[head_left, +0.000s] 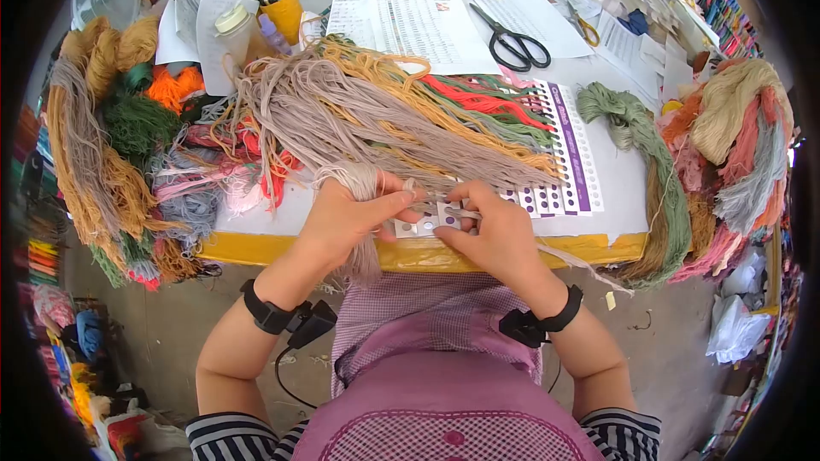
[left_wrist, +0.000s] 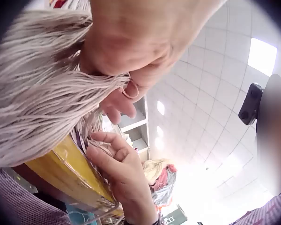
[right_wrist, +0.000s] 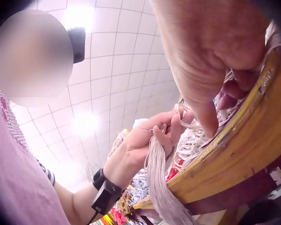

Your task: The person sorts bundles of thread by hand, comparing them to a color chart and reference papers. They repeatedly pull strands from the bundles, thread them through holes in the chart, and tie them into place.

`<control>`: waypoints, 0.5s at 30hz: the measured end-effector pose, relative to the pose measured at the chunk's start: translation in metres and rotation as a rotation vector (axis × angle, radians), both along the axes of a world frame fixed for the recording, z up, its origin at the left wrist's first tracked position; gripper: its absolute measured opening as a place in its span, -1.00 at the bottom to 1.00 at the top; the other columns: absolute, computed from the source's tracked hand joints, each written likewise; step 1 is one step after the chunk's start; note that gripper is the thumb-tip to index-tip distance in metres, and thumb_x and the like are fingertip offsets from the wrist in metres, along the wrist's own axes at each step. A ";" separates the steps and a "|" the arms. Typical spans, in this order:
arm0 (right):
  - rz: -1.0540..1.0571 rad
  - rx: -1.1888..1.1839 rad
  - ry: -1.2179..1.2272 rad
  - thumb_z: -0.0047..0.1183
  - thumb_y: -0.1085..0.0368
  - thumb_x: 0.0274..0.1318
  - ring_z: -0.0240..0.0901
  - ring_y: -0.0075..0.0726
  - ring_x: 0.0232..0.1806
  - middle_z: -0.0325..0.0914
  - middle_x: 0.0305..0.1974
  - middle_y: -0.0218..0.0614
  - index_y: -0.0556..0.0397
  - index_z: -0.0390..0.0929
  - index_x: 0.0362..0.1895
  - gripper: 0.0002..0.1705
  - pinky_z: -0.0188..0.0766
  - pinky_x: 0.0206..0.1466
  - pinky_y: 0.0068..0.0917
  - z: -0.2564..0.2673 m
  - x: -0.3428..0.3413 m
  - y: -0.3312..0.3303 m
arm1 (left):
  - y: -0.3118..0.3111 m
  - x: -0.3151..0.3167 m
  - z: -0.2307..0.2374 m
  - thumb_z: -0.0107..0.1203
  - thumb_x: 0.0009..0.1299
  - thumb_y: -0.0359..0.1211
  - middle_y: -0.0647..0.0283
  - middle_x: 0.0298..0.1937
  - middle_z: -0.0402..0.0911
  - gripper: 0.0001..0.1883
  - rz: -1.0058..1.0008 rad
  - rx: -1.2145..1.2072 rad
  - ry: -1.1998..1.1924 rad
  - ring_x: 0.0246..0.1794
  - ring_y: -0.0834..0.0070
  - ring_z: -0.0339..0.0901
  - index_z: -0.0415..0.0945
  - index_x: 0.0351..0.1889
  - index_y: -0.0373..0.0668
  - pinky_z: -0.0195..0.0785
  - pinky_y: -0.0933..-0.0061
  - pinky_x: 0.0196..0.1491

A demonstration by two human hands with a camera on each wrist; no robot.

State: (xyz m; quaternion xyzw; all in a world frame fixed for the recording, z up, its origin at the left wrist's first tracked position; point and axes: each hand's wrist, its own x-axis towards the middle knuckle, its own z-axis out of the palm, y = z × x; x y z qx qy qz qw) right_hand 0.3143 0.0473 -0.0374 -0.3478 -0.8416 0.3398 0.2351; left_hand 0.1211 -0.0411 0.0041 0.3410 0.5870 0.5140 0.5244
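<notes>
The left hand (head_left: 346, 215) grips a bundle of pale grey-beige threads (left_wrist: 42, 89) that hangs down past the table edge, its fingertips pinching thread near the card. Close beside it, the right hand (head_left: 498, 232) has thumb and finger on a strand at a white card with purple dots (head_left: 429, 224). A punched card strip with purple print (head_left: 571, 149) holds rows of grey, gold, red and green threads (head_left: 367, 111). In the right wrist view the left hand (right_wrist: 152, 136) holds the hanging bundle; the right fingertips are partly hidden.
Black scissors (head_left: 512, 41) lie near printed sheets (head_left: 418, 26) at the back. Coloured yarn heaps (head_left: 141, 124) stand at the left, a green skein (head_left: 628, 119) and more yarn (head_left: 735, 128) at the right. Yellow tape (head_left: 282, 248) covers the front edge.
</notes>
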 end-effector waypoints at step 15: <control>0.025 -0.024 0.027 0.37 0.19 -0.17 0.63 -0.30 -0.42 0.62 -0.39 -0.29 -0.02 0.49 -0.21 -0.58 0.49 -0.36 -0.36 -0.003 0.004 0.004 | -0.015 -0.013 0.004 0.06 0.20 -0.51 0.32 -0.44 0.58 -0.90 -0.047 -0.074 -0.351 -0.59 0.69 0.35 0.50 -0.31 -0.26 0.00 0.68 -0.67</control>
